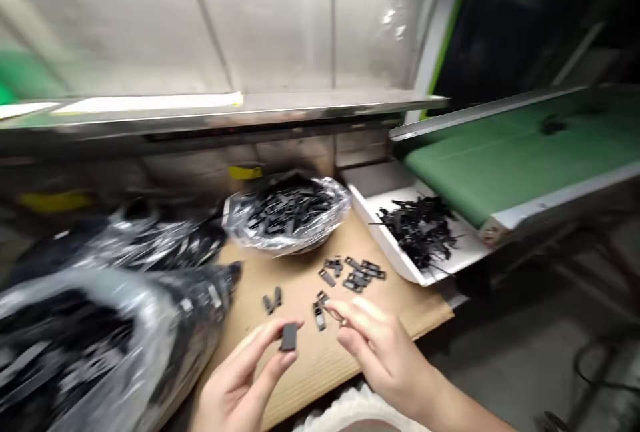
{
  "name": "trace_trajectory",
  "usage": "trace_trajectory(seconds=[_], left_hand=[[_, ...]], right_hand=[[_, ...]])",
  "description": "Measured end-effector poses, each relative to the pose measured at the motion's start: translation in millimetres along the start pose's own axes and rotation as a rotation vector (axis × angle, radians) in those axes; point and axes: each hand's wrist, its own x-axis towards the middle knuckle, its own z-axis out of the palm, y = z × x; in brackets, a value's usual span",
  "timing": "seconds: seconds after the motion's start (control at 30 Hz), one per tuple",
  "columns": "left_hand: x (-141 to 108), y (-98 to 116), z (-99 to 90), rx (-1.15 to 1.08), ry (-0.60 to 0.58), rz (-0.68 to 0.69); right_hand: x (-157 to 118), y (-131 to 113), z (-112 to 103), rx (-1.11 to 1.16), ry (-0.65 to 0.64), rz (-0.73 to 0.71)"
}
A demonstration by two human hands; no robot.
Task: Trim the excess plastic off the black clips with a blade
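My left hand point(245, 372) is closed, pinching a small black rectangular plastic piece point(289, 337) upright between thumb and fingertips. To its right, my right hand point(375, 345) hovers over the cardboard point(305, 375) with thumb and index finger apart. Its index fingertip is beside a pair of small black plastic parts point(319, 314); whether it touches them is hard to tell. Two more short black pieces point(273, 300) lie beyond my left hand. Farther back on the cardboard is a loose group of black clip-like parts point(357, 275).
A plastic-lined container point(287, 215) full of black parts stands at the back. At left is a large open plastic bag point(165, 325) of dark pieces. A white tray point(383, 235) holding thin black scraps sits below the end of a green conveyor belt point(505, 159).
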Motion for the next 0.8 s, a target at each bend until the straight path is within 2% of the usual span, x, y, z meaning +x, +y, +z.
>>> trace_trajectory(seconds=[0.17, 0.33, 0.43, 0.53, 0.63, 0.73, 0.8], left_hand=[[-13.0, 18.0, -10.4, -0.039, 0.052, 0.018], [-19.1, 18.3, -11.7, -0.025, 0.088, 0.058], [-17.4, 18.0, -11.5, -0.028, 0.084, 0.079], [-15.7, 21.4, -10.3, -0.052, 0.005, 0.124], [-13.9, 23.1, -8.3, -0.045, -0.018, 0.136], [-11.2, 21.7, -6.6, -0.005, 0.004, 0.123], [-9.2, 20.9, -6.3, 0.01, -0.009, 0.146]], right_hand=[[-1.0, -12.8, 10.6, -0.032, -0.063, -0.171], [0.7, -17.4, 17.1, -0.08, -0.137, -0.225], [5.8, -13.9, 16.4, -0.124, -0.152, -0.215], [12.2, -5.2, 11.7, -0.167, -0.065, -0.168], [14.9, 1.7, 4.7, -0.04, -0.001, -0.092], [13.2, 1.3, 3.0, 0.179, -0.105, -0.026], [12.5, -1.5, 6.9, 0.216, -0.148, 0.026]])
